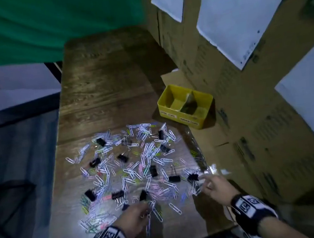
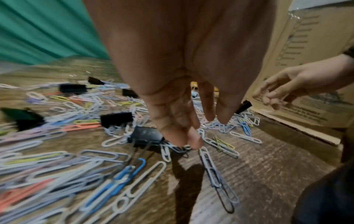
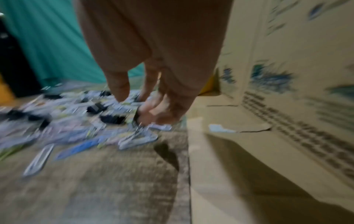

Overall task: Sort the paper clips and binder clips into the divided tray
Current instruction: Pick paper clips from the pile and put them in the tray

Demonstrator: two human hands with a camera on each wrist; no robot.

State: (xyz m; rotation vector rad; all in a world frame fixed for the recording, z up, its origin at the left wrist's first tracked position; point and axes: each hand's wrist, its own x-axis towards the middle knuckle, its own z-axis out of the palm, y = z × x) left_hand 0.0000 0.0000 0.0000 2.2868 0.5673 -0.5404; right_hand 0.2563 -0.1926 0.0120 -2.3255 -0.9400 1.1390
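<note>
Several coloured paper clips (image 1: 131, 170) and black binder clips (image 1: 174, 179) lie scattered across the wooden table (image 1: 104, 86). The yellow divided tray (image 1: 172, 107) stands at the table's far right edge, with little showing in its compartments. At the near edge of the pile, my left hand (image 1: 146, 205) pinches a linked string of paper clips (image 2: 214, 171) between thumb and finger (image 2: 191, 144); the string dangles just above the table. A black binder clip (image 2: 145, 134) lies right behind it. My right hand (image 1: 205, 182) hovers with curled fingers over clips at the pile's right edge; the right wrist view is blurred.
Cardboard boxes (image 1: 253, 126) with white paper sheets (image 1: 242, 13) form a wall along the table's right side, and a flap (image 3: 220, 121) lies beside my right hand. Green cloth (image 1: 39, 20) hangs behind. The table's left edge drops to a dark floor.
</note>
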